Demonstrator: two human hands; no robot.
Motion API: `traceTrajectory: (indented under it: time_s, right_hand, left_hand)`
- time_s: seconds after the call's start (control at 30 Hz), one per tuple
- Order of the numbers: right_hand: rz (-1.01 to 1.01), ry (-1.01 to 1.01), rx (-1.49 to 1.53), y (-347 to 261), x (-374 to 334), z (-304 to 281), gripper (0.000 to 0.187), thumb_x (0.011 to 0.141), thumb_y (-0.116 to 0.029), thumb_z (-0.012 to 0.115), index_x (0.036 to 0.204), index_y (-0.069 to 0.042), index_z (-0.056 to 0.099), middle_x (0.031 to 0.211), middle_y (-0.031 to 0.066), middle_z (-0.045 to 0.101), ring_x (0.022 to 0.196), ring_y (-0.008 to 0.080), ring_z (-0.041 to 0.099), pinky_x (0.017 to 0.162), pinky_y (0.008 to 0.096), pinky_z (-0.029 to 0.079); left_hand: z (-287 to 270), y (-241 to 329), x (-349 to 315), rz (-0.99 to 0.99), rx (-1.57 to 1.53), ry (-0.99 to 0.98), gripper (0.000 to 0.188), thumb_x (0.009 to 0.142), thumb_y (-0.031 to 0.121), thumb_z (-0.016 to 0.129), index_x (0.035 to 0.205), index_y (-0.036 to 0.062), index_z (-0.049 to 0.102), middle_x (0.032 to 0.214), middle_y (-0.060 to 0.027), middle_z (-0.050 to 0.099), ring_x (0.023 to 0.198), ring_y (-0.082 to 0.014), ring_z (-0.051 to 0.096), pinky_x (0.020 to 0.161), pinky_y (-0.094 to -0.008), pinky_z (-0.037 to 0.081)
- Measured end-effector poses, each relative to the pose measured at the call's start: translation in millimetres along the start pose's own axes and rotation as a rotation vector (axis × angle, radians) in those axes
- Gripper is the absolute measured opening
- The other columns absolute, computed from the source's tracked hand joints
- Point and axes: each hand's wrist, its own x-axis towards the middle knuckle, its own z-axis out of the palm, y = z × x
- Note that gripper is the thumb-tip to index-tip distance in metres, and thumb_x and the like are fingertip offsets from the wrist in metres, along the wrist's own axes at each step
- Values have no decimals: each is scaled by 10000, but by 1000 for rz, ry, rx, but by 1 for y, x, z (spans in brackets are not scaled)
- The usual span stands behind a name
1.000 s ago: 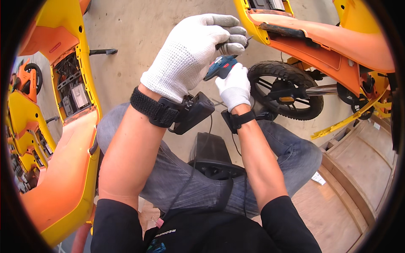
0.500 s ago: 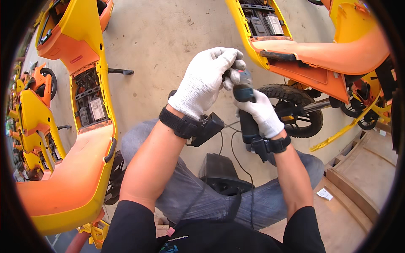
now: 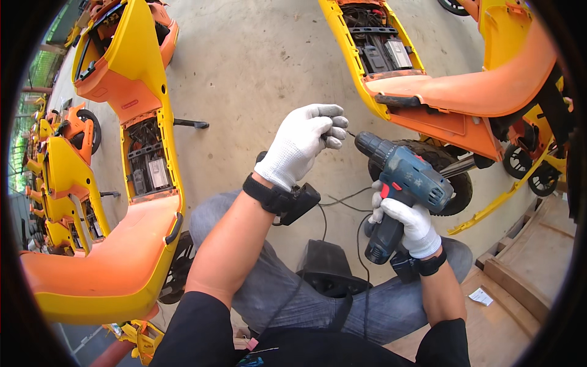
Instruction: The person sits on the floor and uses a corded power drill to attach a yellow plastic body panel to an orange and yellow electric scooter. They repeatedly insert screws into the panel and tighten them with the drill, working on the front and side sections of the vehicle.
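Observation:
My right hand (image 3: 411, 223), in a white glove, grips a dark blue cordless drill (image 3: 419, 177) by its handle. The drill lies sideways across my view, its black chuck (image 3: 371, 145) toward my left hand. A short thin bit sticks out of the chuck. My left hand (image 3: 312, 137), also gloved, is held up just left of the bit tip, apart from it. Its fingers are curled in; whatever lies between them is hidden. Both wrists wear black straps with small devices.
An orange-yellow scooter (image 3: 131, 202) with an open bay stands at left; another scooter (image 3: 452, 92) stands at right. A black box-shaped unit (image 3: 327, 266) with cables sits between my legs. Wooden boards (image 3: 520, 269) lie at lower right; more scooters line the far left.
The drill has swung from nearly end-on to side-on and moved right with my right hand. My left hand, which was up against the drill's front, is now apart from it.

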Motion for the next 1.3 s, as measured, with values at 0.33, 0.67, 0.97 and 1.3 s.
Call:
traceTrajectory:
  time_s: [0.33, 0.67, 0.97, 1.3]
  right_hand:
    - [-109, -14, -166, -6, 1, -9, 372, 886, -80, 689, 1224, 16, 566, 869, 38, 649, 786, 133, 638, 758, 286, 513]
    - [-134, -16, -196, -11, -2, -16, 335, 903, -91, 674, 1204, 15, 571, 834, 34, 646, 764, 122, 633, 737, 274, 510]
    - [-154, -10, -216, -10, -4, -16, 337, 901, -82, 675, 1203, 21, 566, 836, 33, 640, 761, 126, 635, 727, 275, 517]
    - [-130, -22, -160, -12, -4, -16, 358, 902, -65, 664, 1226, 25, 542, 836, 32, 624, 761, 133, 633, 716, 293, 530]
  left_hand:
    - [8, -2, 8, -67, 178, 27, 220, 1013, 176, 536, 1106, -15, 592, 835, -31, 607, 655, -94, 555, 562, -227, 454]
    - [9, -7, 12, -44, 180, 19, 243, 1016, 188, 537, 1116, -23, 602, 874, -30, 603, 722, -96, 564, 625, -226, 462]
    - [15, -5, 10, -61, 177, 20, 202, 987, 167, 600, 1100, -1, 603, 928, -49, 637, 757, -100, 585, 655, -230, 474]
    - [11, -7, 11, -6, 56, -16, 203, 1000, 128, 570, 1139, -19, 587, 966, -70, 639, 785, -105, 584, 689, -252, 494]
